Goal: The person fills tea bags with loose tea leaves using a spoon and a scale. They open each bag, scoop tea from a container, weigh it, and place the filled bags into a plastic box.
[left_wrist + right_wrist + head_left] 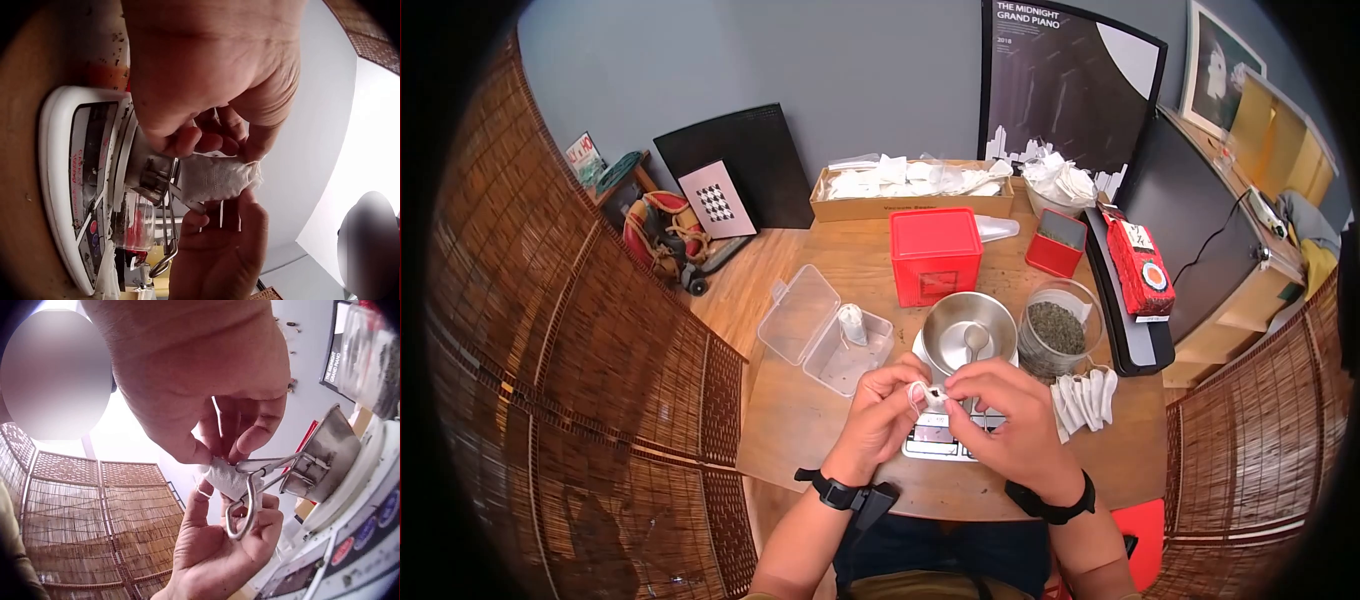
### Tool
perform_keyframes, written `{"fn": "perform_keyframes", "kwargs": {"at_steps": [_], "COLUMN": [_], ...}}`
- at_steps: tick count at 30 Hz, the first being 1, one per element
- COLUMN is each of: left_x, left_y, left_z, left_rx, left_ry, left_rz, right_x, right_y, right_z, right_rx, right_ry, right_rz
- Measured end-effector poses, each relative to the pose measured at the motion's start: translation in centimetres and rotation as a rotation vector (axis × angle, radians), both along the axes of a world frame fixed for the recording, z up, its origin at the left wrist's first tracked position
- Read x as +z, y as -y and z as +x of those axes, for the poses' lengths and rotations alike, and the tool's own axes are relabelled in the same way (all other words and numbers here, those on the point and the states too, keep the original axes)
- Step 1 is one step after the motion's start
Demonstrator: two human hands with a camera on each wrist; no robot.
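Observation:
Between both hands is a small white drawstring tea bag (936,395), its gathered mouth towards me with something dark inside. My left hand (874,428) pinches one side of the mouth, a loop of string by its fingers. Thumb and fingers of my right hand (1018,428) pinch the other side. From the left wrist, the bag (215,178) hangs as a plump pouch. Just beyond the hands, a steel bowl (945,318) with a spoon (976,338) in it stands on a white kitchen scale (915,448). Wire handles (250,509) of the bowl stick out beside the bag.
Left is an open plastic box (880,352) holding one filled bag (852,325). A bowl of dried leaves (1055,332) and a row of white bags (1086,400) lie right. Behind stand a red tin (935,258), a smaller red tin (1055,255) and a carton (880,209) of white bags.

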State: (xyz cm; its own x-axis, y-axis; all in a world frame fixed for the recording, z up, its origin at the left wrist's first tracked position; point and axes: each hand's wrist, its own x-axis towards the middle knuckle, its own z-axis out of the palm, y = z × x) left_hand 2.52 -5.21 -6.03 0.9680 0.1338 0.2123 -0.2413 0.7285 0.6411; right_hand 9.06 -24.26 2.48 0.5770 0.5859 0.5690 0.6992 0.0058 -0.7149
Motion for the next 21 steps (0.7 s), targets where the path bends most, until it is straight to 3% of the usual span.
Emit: {"fn": "perform_keyframes", "kwargs": {"at_steps": [16, 21], "left_x": [0.6, -0.3], "left_y": [0.4, 0.1], "left_z": [0.1, 0.0], "left_rx": [-0.079, -0.015], "left_ry": [0.051, 0.016], "left_rz": [-0.143, 0.012], "right_x": [-0.8, -1.2], "right_y": [-0.3, -0.7], "right_z": [-0.5, -0.7], "right_rx": [-0.071, -0.042], "right_ry": [-0.055, -0.038], "right_rz": [0.095, 0.085]}}
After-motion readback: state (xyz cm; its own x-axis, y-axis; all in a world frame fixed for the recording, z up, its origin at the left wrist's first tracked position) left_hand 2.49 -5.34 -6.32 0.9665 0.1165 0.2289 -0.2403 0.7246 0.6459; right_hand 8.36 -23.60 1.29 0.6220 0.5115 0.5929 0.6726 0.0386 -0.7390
